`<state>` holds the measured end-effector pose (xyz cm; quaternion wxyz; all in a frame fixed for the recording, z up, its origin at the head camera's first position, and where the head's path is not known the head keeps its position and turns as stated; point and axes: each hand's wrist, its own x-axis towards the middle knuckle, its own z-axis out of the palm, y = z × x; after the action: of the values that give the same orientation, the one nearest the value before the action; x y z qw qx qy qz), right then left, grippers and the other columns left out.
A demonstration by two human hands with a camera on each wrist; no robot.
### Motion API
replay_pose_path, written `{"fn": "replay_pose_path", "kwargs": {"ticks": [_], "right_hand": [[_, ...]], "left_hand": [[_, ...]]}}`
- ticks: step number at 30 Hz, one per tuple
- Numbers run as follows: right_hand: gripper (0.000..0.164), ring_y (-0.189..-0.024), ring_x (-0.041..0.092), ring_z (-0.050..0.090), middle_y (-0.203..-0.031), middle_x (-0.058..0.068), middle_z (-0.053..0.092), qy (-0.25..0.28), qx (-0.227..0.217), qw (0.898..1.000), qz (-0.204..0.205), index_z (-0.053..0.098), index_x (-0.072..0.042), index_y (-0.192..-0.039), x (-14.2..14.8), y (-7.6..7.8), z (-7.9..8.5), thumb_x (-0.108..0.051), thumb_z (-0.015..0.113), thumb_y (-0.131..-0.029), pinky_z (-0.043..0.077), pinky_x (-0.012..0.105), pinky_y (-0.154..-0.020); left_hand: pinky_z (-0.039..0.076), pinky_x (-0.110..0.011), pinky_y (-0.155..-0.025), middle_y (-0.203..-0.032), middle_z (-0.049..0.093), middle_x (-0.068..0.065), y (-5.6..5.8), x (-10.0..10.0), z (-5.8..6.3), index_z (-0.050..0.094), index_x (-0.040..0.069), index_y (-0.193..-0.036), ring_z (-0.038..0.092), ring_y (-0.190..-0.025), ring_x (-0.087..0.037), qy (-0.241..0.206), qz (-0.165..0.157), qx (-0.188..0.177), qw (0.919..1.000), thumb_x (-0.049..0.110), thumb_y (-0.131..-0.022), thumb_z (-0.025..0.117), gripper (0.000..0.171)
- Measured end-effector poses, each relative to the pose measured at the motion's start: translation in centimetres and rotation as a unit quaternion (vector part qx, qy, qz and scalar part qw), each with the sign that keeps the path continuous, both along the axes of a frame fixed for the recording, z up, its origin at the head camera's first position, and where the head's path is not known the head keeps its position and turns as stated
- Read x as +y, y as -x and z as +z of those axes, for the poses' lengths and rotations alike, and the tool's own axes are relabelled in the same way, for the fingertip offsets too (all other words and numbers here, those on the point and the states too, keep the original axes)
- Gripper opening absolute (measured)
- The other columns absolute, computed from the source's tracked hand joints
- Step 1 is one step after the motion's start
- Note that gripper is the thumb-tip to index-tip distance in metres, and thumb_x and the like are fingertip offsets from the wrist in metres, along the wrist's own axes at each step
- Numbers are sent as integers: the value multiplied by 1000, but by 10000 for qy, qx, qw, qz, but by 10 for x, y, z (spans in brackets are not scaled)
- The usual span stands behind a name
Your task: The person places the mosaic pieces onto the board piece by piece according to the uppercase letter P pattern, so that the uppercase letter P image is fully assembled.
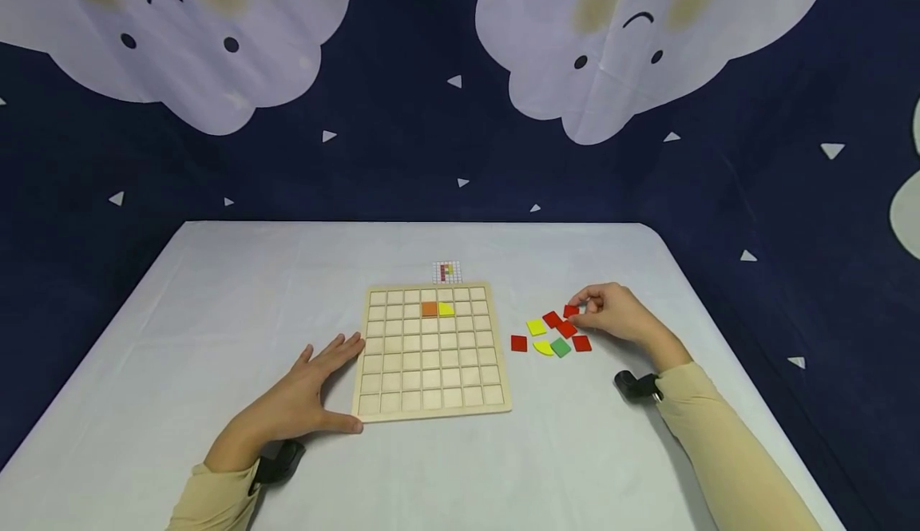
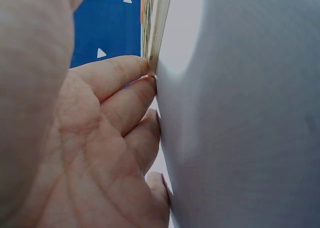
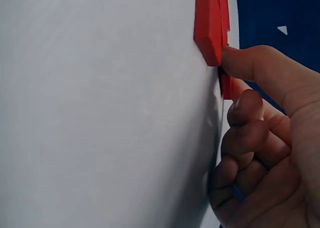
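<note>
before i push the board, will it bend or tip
The board is probably stiff: its edge looks straight in the left wrist view. Lying flat and wide on the table, it seems unlikely to tip or roll. Thin and wood-like, it may feel light for its size.

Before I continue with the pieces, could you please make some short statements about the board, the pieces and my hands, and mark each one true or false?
1. The left hand touches the edge of the board. True.
2. The green tile lies on the board. False: the green tile lies on the table, right of the board.
3. An orange square and a yellow piece sit side by side on the board. True.
4. The right hand rests on the board. False: it is at the red tiles, right of the board.
5. Five red tiles can be seen. True.
6. The small picture card lies left of the board. False: it is at the board's far edge.
</note>
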<state>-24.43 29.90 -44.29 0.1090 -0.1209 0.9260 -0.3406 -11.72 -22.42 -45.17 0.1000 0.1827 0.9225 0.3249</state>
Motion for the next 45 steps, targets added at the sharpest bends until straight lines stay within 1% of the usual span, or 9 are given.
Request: {"fn": "replay_pose_path", "kwargs": {"ticks": [7, 12, 17, 23, 30, 37, 40, 45], "right_hand": [[28, -62, 12, 48, -68, -2, 55, -150, -24, 9999, 38, 76, -2, -113, -5, 2, 8, -18, 84, -91, 34, 24, -55], [29, -62, 13, 48, -69, -1, 56, -85, 154, 9998, -31, 76, -4, -113, -13, 3, 18, -21, 85, -92, 34, 24, -55], [28, -60, 14, 48, -68, 0, 56, 33, 310, 9995, 17, 76, -5, -112, -29, 4, 28, -20, 86, -91, 35, 25, -54], [26, -59, 16, 48, -70, 0, 56, 262, 196, 9994, 108, 75, -7, -115, -54, 5, 35, -17, 83, -93, 35, 24, -53], [23, -59, 16, 46, -71, 0, 56, 477, 300, 9976, 391, 76, -11, -113, -89, 7, 42, -19, 83, -93, 34, 24, -52], [24, -62, 16, 46, -68, -1, 53, 553, 450, 9940, 823, 77, -11, -112, -125, 12, 47, -22, 85, -93, 37, 27, -59], [23, -62, 16, 45, -69, -2, 54, 605, 430, 9924, 981, 78, -12, -113, -137, 13, 48, -21, 85, -93, 37, 27, -60], [24, -62, 15, 46, -70, -2, 55, 638, 361, 9909, 1131, 77, -12, -115, -151, 13, 49, -21, 84, -94, 37, 27, -60]], "left_hand": [[4, -80, -126, -175, 35, -17, 0, 1, 0, 40, 6, -166, 23, -164, -48, -41, -33, -18, 10000, 45, -66, 101, 123], [3, -80, -127, -175, 34, -18, 0, 1, 1, 40, 6, -166, 22, -164, -49, -87, -17, -54, 9999, 45, -67, 101, 123], [3, -79, -127, -175, 34, -18, 0, 0, 2, 40, 6, -166, 22, -164, -48, -107, -11, -55, 9999, 44, -67, 101, 123], [3, -78, -128, -175, 34, -17, 0, -2, 2, 40, 5, -165, 21, -164, -48, -124, -31, -40, 9999, 45, -67, 101, 122], [3, -79, -127, -175, 34, -16, 1, -2, 1, 41, 6, -165, 21, -165, -48, -82, -66, 7, 9999, 47, -68, 100, 122], [4, -79, -127, -175, 34, -15, 0, -1, 2, 40, 6, -166, 22, -164, -48, -16, -72, 41, 10000, 49, -67, 100, 123], [4, -80, -127, -175, 34, -15, 0, -2, 1, 40, 6, -166, 22, -164, -48, -8, -75, 41, 10000, 49, -67, 100, 123], [4, -80, -127, -175, 34, -15, 1, -2, 0, 39, 7, -166, 21, -165, -47, 11, -92, 58, 9999, 51, -67, 100, 124]]}}
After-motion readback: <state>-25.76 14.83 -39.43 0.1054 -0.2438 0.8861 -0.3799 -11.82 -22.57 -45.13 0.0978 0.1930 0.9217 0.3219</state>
